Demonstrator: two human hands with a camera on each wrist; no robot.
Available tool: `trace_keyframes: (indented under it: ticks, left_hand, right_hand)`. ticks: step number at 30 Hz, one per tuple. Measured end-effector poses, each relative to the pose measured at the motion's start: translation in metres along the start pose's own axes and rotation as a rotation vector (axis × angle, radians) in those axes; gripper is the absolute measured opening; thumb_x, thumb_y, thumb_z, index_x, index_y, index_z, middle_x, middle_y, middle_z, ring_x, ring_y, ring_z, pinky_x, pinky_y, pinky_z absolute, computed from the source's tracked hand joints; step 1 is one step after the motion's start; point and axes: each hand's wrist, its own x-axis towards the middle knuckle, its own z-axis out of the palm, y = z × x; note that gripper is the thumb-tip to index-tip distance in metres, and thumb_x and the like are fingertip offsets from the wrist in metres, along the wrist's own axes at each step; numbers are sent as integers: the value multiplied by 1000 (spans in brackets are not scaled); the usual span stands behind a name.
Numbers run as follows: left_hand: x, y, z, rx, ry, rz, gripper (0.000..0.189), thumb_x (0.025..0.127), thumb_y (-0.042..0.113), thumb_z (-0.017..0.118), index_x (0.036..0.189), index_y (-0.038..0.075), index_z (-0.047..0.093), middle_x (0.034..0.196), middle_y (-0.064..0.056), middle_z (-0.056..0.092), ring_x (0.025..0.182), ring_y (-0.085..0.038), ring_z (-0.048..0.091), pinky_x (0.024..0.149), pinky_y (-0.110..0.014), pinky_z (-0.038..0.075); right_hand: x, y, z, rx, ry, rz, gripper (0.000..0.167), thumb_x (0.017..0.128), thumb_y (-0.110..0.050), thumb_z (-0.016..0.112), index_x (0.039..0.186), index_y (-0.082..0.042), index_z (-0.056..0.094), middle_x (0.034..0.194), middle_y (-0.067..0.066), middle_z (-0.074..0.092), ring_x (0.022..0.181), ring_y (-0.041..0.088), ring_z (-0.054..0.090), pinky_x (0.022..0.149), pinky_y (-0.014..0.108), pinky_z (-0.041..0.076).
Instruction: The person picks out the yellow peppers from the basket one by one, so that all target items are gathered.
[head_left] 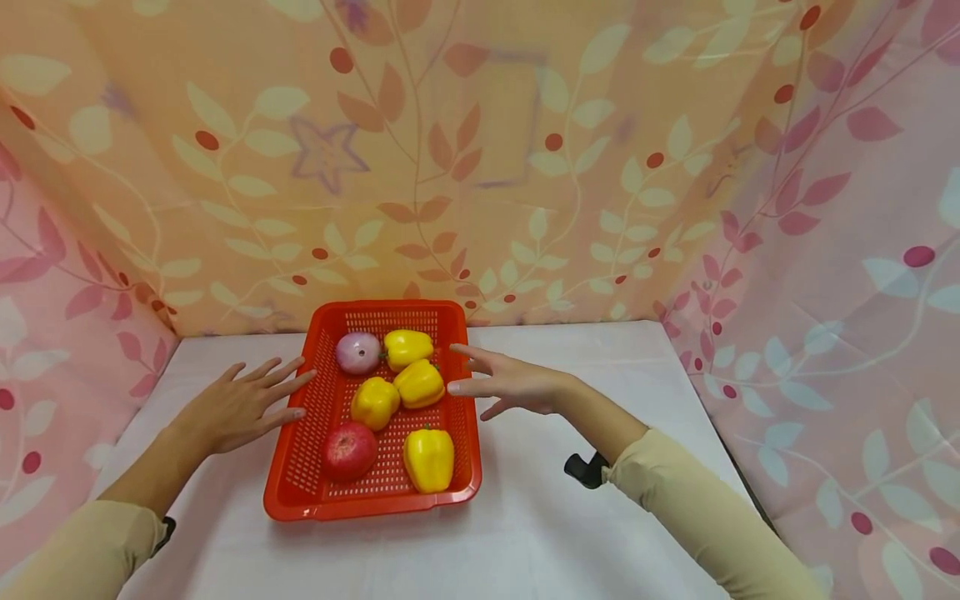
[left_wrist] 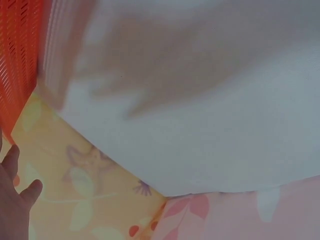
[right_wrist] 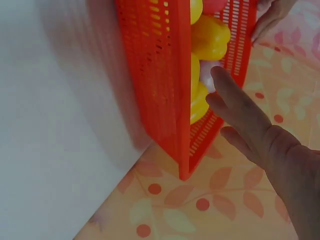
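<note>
A red plastic basket (head_left: 360,507) with slotted walls stands on the white table. Inside it lie several yellow bell peppers (head_left: 429,460), a red pomegranate-like fruit (head_left: 349,452) and a purple, onion-like round thing (head_left: 357,353). My left hand (head_left: 238,406) is at the basket's left rim, fingers spread and straight, some overlapping the rim in the head view. Across from it, my right hand (head_left: 517,383) reaches over the right rim with loosely extended fingers, holding nothing. The right wrist view shows these fingers (right_wrist: 240,102) beside the basket's top edge, near the purple thing (right_wrist: 209,75).
White cloth covers the table (head_left: 570,517) around the basket. An orange patterned curtain (head_left: 480,167) hangs right behind the basket, and pink patterned curtains (head_left: 862,292) close off both sides. Dark straps (head_left: 585,471) show at the sleeve cuffs.
</note>
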Motion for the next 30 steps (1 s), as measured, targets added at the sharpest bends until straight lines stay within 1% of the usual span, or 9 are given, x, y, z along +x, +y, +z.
trace_keyframes:
  ticks: [4,7,10,13,17,20,23,27,30]
  left_hand:
    - [0,0,0,-3,3,3,73,96,63,47,154,21,39,158,-14,35,141,-45,34,107,-72,26]
    - [0,-1,0,-6,4,2,72,96,63,47,154,21,39,159,-14,35,142,-44,33,108,-72,25]
    - [0,-1,0,-7,6,4,72,96,63,47,154,22,38,159,-14,35,142,-44,33,108,-72,25]
    - [0,-1,1,-14,9,2,72,96,63,47,154,22,39,158,-15,35,142,-45,34,107,-72,25]
    - [1,-2,1,-25,13,-1,72,96,63,47,154,22,39,158,-15,35,141,-45,34,107,-73,25]
    - [1,-2,2,-22,13,0,72,96,64,46,155,23,38,159,-14,35,142,-45,34,107,-73,25]
    - [1,-4,3,-17,15,5,72,96,64,46,155,23,37,158,-14,35,142,-45,33,107,-73,25]
    - [1,-4,3,-23,18,8,72,96,63,46,155,23,37,158,-14,36,142,-45,33,107,-73,25]
    - [1,-3,3,-32,14,2,72,96,63,46,155,22,37,158,-14,35,142,-45,33,107,-73,25]
  right_hand:
    - [11,-1,11,33,-45,44,83,93,-35,66,159,-26,19,159,14,27,136,38,43,90,57,54]
    - [18,0,19,42,-53,94,85,91,-37,68,160,-25,19,156,14,32,136,39,42,88,59,54]
    - [25,3,25,48,-66,139,85,92,-37,68,160,-21,19,153,14,37,137,44,40,86,60,54]
    - [30,6,31,54,-70,176,86,92,-37,68,160,-17,19,153,14,37,137,49,39,84,61,54]
    - [35,10,35,63,-52,218,89,91,-39,69,159,-14,19,153,15,36,132,50,44,82,59,56]
    - [39,12,37,78,-39,239,90,90,-41,70,159,-12,20,153,15,38,128,52,48,82,59,56]
    - [43,14,40,99,-28,254,89,90,-41,71,158,-9,22,152,16,38,128,52,47,82,60,55]
    - [46,14,46,101,-15,262,88,89,-39,72,156,-8,25,150,16,38,129,48,45,81,61,55]
    - [47,12,49,80,-4,261,88,88,-39,73,156,-8,27,148,15,40,130,45,43,80,62,55]
